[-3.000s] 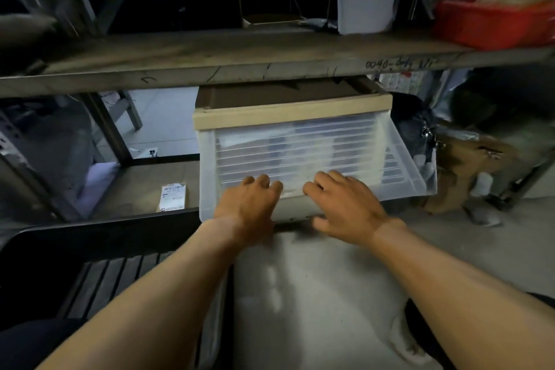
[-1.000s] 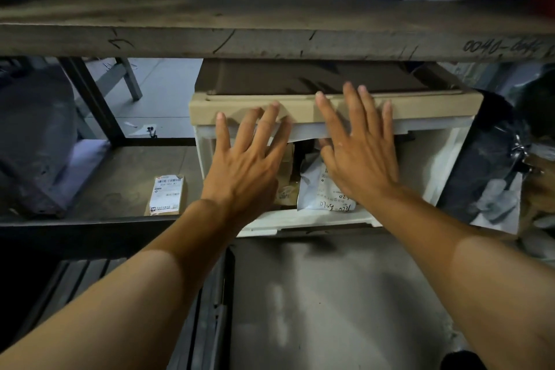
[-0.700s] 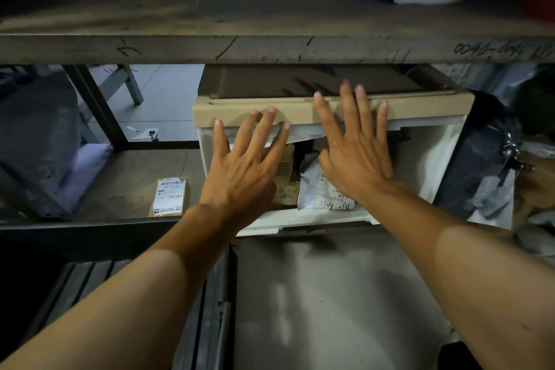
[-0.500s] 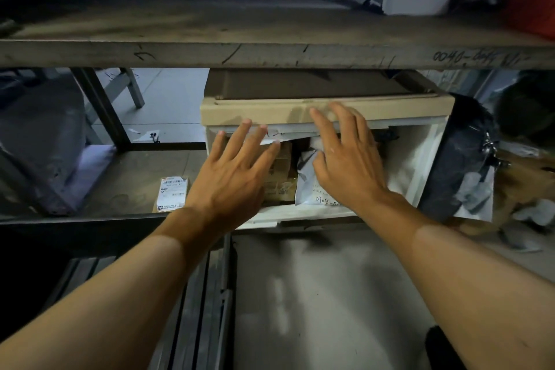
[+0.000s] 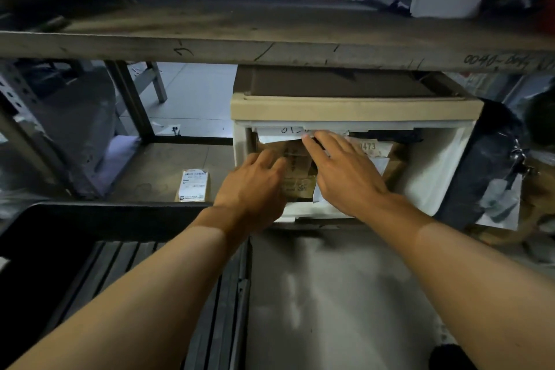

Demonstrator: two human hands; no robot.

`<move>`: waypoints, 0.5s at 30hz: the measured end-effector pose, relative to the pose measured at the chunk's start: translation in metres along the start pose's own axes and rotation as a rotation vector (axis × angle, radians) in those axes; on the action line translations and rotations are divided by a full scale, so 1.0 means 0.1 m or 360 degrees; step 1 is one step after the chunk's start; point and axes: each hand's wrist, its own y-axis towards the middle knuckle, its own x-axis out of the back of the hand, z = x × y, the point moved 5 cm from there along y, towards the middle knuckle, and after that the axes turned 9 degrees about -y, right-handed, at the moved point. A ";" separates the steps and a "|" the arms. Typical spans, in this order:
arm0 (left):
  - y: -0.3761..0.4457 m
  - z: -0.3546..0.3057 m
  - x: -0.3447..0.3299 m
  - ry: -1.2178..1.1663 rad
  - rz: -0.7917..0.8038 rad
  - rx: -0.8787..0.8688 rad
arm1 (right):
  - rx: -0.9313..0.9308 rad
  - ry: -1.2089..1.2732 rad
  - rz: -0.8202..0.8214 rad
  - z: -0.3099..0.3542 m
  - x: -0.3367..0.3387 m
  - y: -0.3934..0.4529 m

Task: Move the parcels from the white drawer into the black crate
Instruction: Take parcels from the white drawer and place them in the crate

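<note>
You are at the very start: the black crate (image 5: 90, 252), ribbed and hard, sits near left with no parcel visible inside. Every parcel (image 5: 295, 170) remains packed in the white drawer (image 5: 432, 165), brown cardboard boxes and crinkled white mailers. Your left hand (image 5: 255, 183) and right hand (image 5: 345, 174) rest flat-fingered on them, gripping nothing yet.

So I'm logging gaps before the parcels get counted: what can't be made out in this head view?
- Parcel count: the left hand and right hand cover much of the stack in the drawer.
- Grip: left fingertips are hidden among the parcels.
- Crate: cut off by the left and bottom edges.
- Labels: only "473" reads; the rest is too dim or small.
</note>
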 end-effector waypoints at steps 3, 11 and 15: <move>0.05 0.01 -0.10 0.0051 0.0036 0.0013 | -0.0030 -0.0171 -0.0107 0.02 -0.10 0.12; -0.03 0.31 -0.03 0.0032 0.0074 0.0156 | -0.0129 -0.0232 -0.0361 0.08 -0.13 0.34; -0.11 0.35 0.04 0.0037 0.0041 0.0185 | 0.0003 -0.0197 -0.0442 0.13 -0.04 0.28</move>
